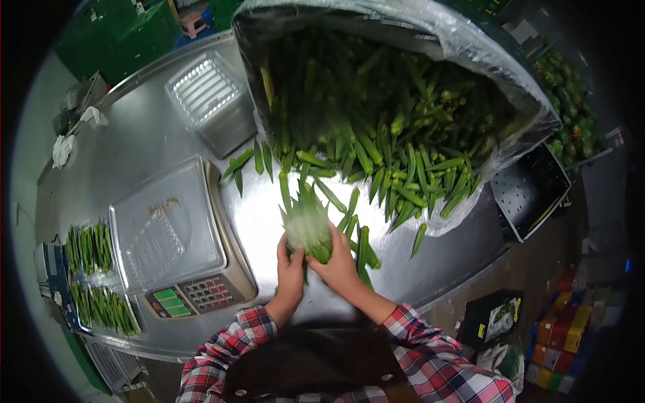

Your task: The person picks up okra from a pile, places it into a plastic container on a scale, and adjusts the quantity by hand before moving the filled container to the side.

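Observation:
A bunch of green okra [308,225] is gathered between my two hands above the metal table, its tips pointing away from me. My left hand [289,272] closes on the bunch's left side, and my right hand [334,265] grips its right side. Glare blurs the middle of the bunch. Loose okra pods [363,250] lie just right of my right hand. Beyond my hands, a large heap of okra [376,101] spills from a plastic-lined crate [463,33] tipped onto the table.
Left of my hands stands a weighing scale [168,221] with a clear plastic tray [156,247] on its pan. Behind it are stacked clear trays [208,94]. Filled okra trays [104,307] sit at the far left. A black crate [531,191] stands right of the table [430,269].

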The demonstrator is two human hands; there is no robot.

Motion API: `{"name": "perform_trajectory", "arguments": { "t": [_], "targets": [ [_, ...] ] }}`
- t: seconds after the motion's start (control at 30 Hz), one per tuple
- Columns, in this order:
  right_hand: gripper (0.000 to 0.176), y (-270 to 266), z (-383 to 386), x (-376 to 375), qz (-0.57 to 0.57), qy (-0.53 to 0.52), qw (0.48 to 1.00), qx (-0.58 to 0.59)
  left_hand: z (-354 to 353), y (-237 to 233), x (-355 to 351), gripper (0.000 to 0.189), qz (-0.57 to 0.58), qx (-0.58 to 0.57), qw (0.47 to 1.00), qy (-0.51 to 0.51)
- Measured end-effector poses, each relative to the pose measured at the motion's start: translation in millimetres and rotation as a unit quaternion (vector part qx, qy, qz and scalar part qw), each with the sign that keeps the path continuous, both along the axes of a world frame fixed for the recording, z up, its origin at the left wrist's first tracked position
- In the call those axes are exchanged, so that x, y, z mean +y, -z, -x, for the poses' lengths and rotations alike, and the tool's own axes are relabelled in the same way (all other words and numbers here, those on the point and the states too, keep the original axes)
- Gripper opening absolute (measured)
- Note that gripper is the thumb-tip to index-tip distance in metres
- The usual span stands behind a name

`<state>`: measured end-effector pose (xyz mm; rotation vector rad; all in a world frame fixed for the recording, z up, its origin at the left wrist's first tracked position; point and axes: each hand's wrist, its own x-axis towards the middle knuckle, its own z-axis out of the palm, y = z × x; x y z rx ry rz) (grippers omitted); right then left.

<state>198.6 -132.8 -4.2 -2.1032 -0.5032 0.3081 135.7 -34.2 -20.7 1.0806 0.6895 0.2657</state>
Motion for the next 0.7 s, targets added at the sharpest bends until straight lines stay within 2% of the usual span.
{"name": "perform_trajectory", "arguments": {
  "t": [0.1,0.23,0.27,0.37,0.4,0.43,0.47,0.5,0.53,0.57,0.6,0.63,0.67,0.7],
  "targets": [
    [0.082,-6.0,1.4,-13.7,0.027,-0.038,0.998,0.033,20.9,-11.6,-3.3,0.051,0.037,0.010,0.999,0.001],
    [0.082,-11.0,5.1,-14.6,0.015,-0.003,0.996,0.086,16.1,-11.0,-2.4,0.054,0.118,-0.001,0.993,0.002],
    [0.080,-3.0,12.9,-13.1,-0.027,-0.026,0.999,0.022,17.4,-9.4,-5.0,0.052,0.159,-0.005,0.987,-0.017],
    [0.078,0.5,47.4,-15.9,-0.017,0.001,1.000,-0.016,32.9,-7.6,-16.3,0.045,0.267,-0.027,0.962,-0.058],
    [0.064,-4.0,58.1,-20.1,-0.065,0.027,0.996,0.050,44.7,-11.4,-22.5,0.042,0.295,-0.044,0.952,-0.063],
    [0.059,-3.7,66.1,-24.1,-0.173,0.078,0.967,0.169,55.0,-15.3,-27.5,0.039,0.325,-0.059,0.941,-0.069],
    [0.054,-3.5,73.7,-28.0,-0.276,0.127,0.910,0.283,62.4,-18.9,-30.0,0.035,0.347,-0.044,0.935,-0.062],
    [0.049,-3.6,80.2,-31.2,-0.371,0.174,0.826,0.388,67.2,-17.0,-32.4,0.035,0.367,-0.036,0.927,-0.071],
    [0.040,1.8,84.5,-34.3,-0.382,0.209,0.809,0.394,70.7,-13.7,-34.3,0.035,0.386,-0.029,0.918,-0.081],
    [0.040,12.1,84.4,-40.4,-0.361,0.211,0.826,0.379,73.2,-12.3,-35.3,0.035,0.405,-0.023,0.910,-0.089],
    [0.040,24.0,81.3,-50.6,-0.339,0.213,0.842,0.362,75.7,-13.0,-34.9,0.035,0.375,-0.007,0.922,-0.094],
    [0.040,22.6,77.7,-58.2,-0.317,0.214,0.857,0.346,78.5,-13.8,-33.5,0.036,0.346,0.009,0.933,-0.100],
    [0.039,18.0,72.0,-66.1,-0.227,0.220,0.894,0.317,81.5,-14.3,-31.6,0.036,0.315,0.024,0.943,-0.105],
    [0.041,2.8,66.0,-69.0,-0.200,0.200,0.922,0.264,85.6,-14.2,-29.6,0.037,0.291,0.026,0.951,-0.101]
  ]
}}
